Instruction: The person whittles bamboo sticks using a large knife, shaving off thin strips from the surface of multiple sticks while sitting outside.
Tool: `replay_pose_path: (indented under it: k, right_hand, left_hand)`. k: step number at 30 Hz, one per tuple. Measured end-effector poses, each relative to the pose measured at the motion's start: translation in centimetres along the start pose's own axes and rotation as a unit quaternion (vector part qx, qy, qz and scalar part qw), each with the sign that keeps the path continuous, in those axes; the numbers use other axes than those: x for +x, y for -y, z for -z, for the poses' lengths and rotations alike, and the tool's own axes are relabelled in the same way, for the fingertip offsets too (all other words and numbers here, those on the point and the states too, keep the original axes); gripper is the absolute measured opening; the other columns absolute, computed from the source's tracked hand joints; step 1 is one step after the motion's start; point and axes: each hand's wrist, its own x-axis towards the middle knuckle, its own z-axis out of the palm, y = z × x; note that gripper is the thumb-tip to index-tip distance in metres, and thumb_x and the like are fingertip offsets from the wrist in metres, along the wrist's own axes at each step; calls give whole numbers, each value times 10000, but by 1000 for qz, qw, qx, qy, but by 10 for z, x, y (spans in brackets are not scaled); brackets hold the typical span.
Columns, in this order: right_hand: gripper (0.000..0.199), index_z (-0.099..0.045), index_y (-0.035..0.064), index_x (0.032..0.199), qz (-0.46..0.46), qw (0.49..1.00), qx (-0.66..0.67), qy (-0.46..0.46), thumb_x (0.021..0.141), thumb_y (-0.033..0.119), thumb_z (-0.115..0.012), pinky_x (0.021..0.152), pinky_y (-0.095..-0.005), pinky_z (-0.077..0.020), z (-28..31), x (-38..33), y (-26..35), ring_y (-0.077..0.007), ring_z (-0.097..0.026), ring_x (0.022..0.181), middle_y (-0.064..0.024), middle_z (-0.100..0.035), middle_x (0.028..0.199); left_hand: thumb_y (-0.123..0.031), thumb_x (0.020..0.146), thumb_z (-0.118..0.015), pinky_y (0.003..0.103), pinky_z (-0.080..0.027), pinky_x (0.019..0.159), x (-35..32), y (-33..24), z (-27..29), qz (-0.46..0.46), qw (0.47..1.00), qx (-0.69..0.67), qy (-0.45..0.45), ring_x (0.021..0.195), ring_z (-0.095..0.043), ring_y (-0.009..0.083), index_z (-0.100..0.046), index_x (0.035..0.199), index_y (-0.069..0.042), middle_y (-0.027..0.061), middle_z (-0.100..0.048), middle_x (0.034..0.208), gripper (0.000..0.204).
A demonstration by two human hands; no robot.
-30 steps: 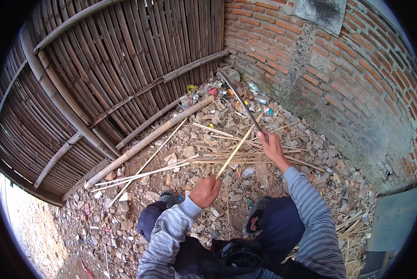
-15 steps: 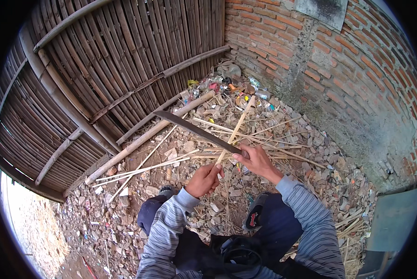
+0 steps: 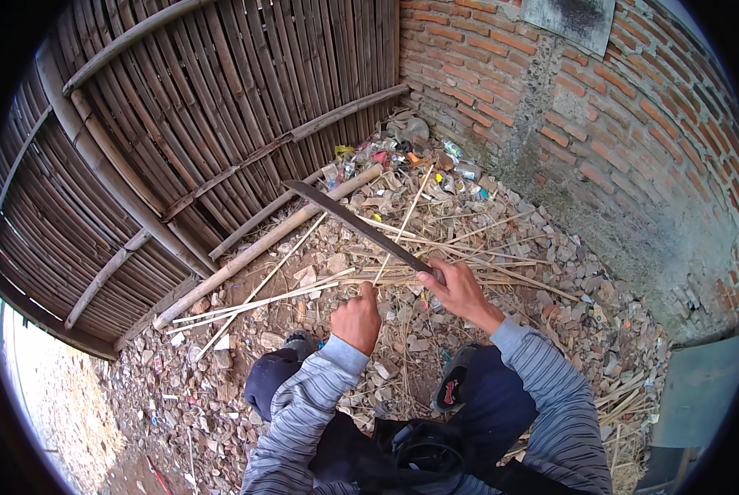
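Note:
My right hand (image 3: 458, 290) is wrapped round the handle of a machete (image 3: 361, 228), whose long dark blade points up and to the left. My left hand (image 3: 356, 318) is closed on the near end of a thin, pale bamboo strip (image 3: 416, 200). The strip slants away from me and crosses the blade; it looks narrow, seen edge-on. Beyond and beneath both hands, several more pale strips (image 3: 501, 269) lie across the rubble. Other strips (image 3: 258, 306) stretch to the left, apart from my hands.
A thick bamboo pole (image 3: 262, 244) lies along the foot of the slatted bamboo wall (image 3: 246, 91). A brick wall (image 3: 617, 157) rises on the right. Litter (image 3: 435, 157) fills the far corner. Stones and rubble (image 3: 213, 388) cover the ground around my shoes (image 3: 454, 381).
My left hand has rolled over, showing its back, and shifted slightly left. The bamboo strip has turned from its broad face to a narrow edge. The machete blade has moved slightly right and tilted more steeply.

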Motion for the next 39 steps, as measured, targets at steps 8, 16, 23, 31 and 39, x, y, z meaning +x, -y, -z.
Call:
replay_pose_path:
  k: [8, 16, 23, 31, 39]
  right_hand:
    - [519, -678, 29, 976, 111, 993, -34, 6, 983, 547, -643, 448, -412, -448, -10, -16, 7, -262, -594, 442, -87, -573, 526]
    - [524, -678, 8, 1025, 19, 999, -15, 37, 995, 529, -625, 481, -465, -450, -18, -8, -14, -323, -588, 460, -116, -564, 526]
    - [517, -649, 1, 970, 42, 998, -4, 41, 997, 517, -630, 478, -467, -414, -24, -15, -6, -352, -560, 447, -136, -524, 497]
    - [528, -678, -13, 1102, 17, 1000, -19, 7, 998, 502, -636, 513, -457, -448, -15, 7, -12, -342, -618, 505, -162, -573, 542]
    - [579, -701, 22, 1048, 2, 999, -49, 8, 1020, 585, -570, 453, -414, -418, 4, 17, -38, -244, -562, 437, -87, -548, 506]
  left_hand:
    - [-254, 1069, -498, 531, -538, 472, 2, 3, -14, 2, 1000, 23, -4, 571, -700, 410, -539, 1014, -98, 191, -687, 659, 170]
    - [-246, 1040, -546, 543, -523, 478, 5, -10, 0, -5, 999, -32, -29, 558, -677, 430, -554, 963, -75, 218, -662, 629, 188]
    - [-270, 1055, -546, 517, -527, 460, -3, -14, 13, -16, 998, -40, -41, 545, -687, 403, -543, 929, -77, 193, -667, 616, 230]
    - [-274, 1059, -542, 499, -522, 449, -5, -7, 10, -23, 998, -50, -33, 527, -680, 390, -541, 919, -80, 179, -660, 601, 239]
    - [-277, 1068, -527, 488, -522, 444, -14, -9, 13, -39, 998, -26, -30, 514, -685, 367, -531, 957, -78, 177, -654, 586, 228]
